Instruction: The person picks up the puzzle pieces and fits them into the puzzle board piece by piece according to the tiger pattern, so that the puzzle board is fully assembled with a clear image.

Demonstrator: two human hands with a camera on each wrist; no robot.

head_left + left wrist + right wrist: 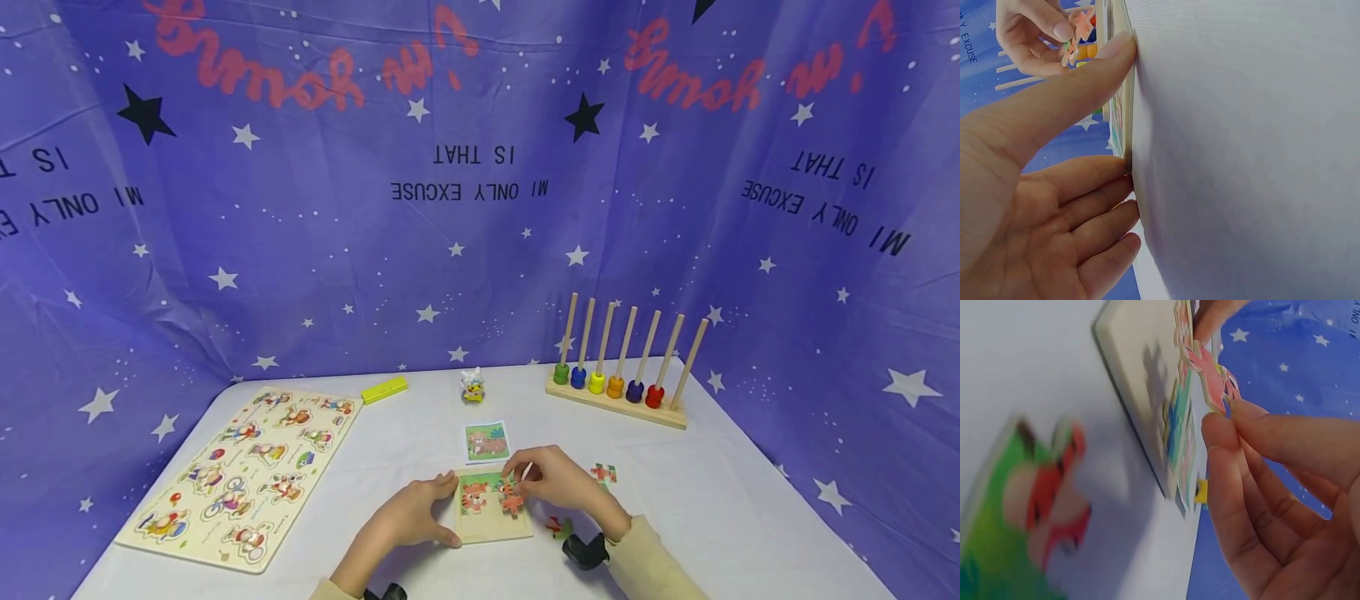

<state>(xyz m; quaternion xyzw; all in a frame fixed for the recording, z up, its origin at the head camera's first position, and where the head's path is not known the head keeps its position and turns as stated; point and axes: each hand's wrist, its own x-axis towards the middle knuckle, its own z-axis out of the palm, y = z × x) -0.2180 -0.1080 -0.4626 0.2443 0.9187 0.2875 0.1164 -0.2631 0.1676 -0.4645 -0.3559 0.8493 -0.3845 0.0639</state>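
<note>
Small wooden puzzle tray (491,529) lying flat on the white desk (712,508), near its front edge, with a tiger picture partly filled in. Left hand (408,517) resting against the tray's left side, fingers fairly straight and relaxed, thumb (1066,94) pressed along the tray's edge, gripping nothing. Right hand (551,483) over the tray's right half, fingertips (1225,434) pinching an orange-pink puzzle piece (1210,375) held just above the tray's face, tilted on edge. Whether the piece touches the tray: cannot tell.

Loose puzzle pieces close by: one (603,473) just right of the right hand, another (558,525) with green and red beside the tray's lower right corner, blurred and large in the right wrist view (1029,500). Small reference card (486,442) with a matching animal picture lying just behind the tray. Further back, a tiny toy figure (472,385), a yellow block (384,389), and a wooden peg rack (622,375) carrying coloured beads at the foot of its rods. Large peg puzzle board (240,475) with cartoon figures well to the left. Purple starry cloth (300,250) hung behind and around the desk
</note>
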